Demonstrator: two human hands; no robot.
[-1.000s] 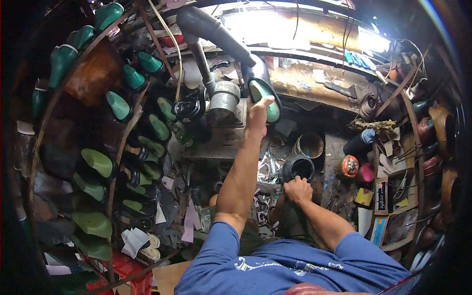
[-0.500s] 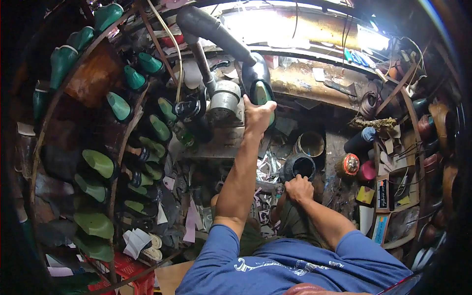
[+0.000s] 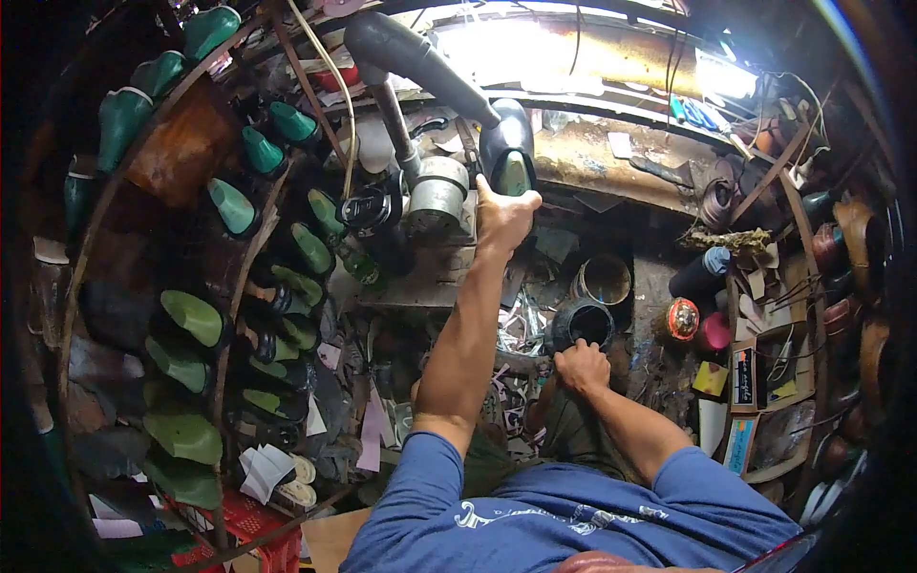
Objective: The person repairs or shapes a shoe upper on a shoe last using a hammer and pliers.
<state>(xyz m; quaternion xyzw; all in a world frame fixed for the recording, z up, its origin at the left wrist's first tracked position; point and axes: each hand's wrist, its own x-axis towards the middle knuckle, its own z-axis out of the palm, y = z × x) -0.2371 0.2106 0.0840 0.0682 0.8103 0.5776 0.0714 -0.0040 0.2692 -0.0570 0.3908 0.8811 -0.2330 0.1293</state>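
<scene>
My left hand [image 3: 506, 215] is closed round the heel end of a black shoe [image 3: 504, 134] with a green last [image 3: 515, 174] inside it. The shoe's toe lies under the nozzle of a grey pipe [image 3: 420, 67], beside a round metal housing [image 3: 438, 196]. Lower and to the right, my right hand [image 3: 582, 365] is curled at the near rim of a dark round container [image 3: 564, 329]. Its fingertips are partly hidden, and I cannot make out whether they grip the rim or something else.
Racks with green lasts [image 3: 191, 317] stand at the left. A second round container [image 3: 604, 278] is just beyond the dark one. On the right are a red-topped jar [image 3: 681, 319], a dark bottle [image 3: 700, 273] and small boxes [image 3: 744, 378]. A bright lamp [image 3: 723, 76] shines at the back.
The shoe in my left hand has shifted slightly and turned under the nozzle, its toe now a little further right. My right hand has hardly moved.
</scene>
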